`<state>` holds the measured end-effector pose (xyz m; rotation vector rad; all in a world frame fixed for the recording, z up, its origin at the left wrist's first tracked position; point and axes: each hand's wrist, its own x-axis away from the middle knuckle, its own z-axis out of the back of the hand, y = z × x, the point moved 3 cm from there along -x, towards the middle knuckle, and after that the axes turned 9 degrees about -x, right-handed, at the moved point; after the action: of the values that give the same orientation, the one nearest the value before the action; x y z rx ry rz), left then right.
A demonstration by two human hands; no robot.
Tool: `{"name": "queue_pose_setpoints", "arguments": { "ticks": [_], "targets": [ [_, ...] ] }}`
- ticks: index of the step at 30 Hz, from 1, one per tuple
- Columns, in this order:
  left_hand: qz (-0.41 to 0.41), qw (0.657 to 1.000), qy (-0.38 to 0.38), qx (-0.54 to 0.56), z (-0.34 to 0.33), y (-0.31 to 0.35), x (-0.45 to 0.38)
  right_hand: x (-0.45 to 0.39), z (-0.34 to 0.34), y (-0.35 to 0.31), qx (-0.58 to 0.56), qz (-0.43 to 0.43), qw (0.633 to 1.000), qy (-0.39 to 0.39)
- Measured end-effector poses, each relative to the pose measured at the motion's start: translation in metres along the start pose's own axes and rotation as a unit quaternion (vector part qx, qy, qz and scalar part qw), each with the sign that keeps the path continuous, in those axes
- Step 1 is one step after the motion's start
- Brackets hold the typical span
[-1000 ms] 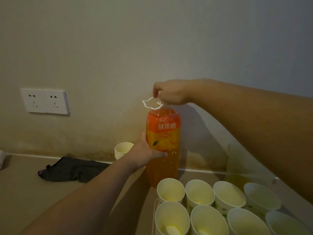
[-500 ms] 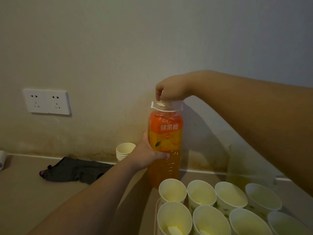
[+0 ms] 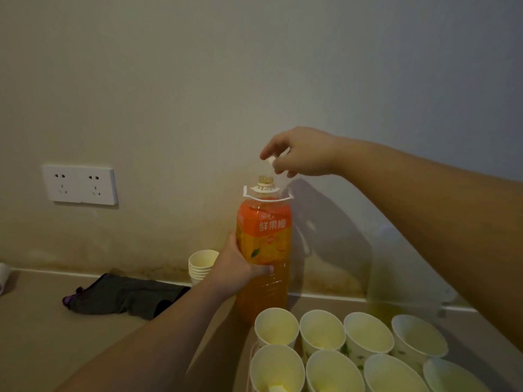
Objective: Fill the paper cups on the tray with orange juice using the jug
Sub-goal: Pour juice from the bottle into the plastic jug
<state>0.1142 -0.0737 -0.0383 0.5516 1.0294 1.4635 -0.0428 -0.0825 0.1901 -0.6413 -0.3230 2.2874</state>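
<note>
Desk (image 3: 42,335) carries upright juice bottle (image 3: 263,250), neck uncapped, just behind paper cups (image 3: 322,332) on tray (image 3: 250,372). Left hand (image 3: 237,268) fingers wrapped round bottle's middle. Right hand (image 3: 300,152) above neck, fingers pinching white cap (image 3: 271,160).

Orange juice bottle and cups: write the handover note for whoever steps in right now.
Left hand: grips the orange juice bottle around its middle, holding it upright on the counter.
Right hand: just above the bottle's open neck, pinching the white cap.
Clear jug: behind the cups, against the wall, a little yellow liquid at its bottom.
Paper cups: two rows at lower right; none looks filled, though some hold a pale trace. Spare cup stack left of the bottle.
Done: bottle uncapped.
Left: set the cap down, get juice into the jug, fill each cup.
</note>
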Motion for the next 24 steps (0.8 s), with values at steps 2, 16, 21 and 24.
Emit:
{"name": "queue_pose_setpoints", "arguments": {
  "ticks": [2, 16, 21, 24],
  "targets": [
    [0.001, 1.000, 0.019, -0.006, 0.001, 0.003, 0.004, 0.011, 0.002, 0.010, -0.104, -0.020, 0.994, 0.024],
    [-0.066, 0.987, 0.135, -0.054, 0.037, 0.101, 0.044, 0.118, 0.020, 0.043, -0.371, -0.099, 0.911, 0.153],
    [-0.096, 0.984, 0.137, -0.061, 0.040, 0.142, 0.070, 0.173, 0.031, 0.048, -0.341, -0.120, 0.916, 0.172],
    [-0.105, 0.983, 0.139, -0.059, 0.038, 0.162, 0.086, 0.216, 0.037, 0.060, -0.288, -0.139, 0.931, 0.174]
  ]
}}
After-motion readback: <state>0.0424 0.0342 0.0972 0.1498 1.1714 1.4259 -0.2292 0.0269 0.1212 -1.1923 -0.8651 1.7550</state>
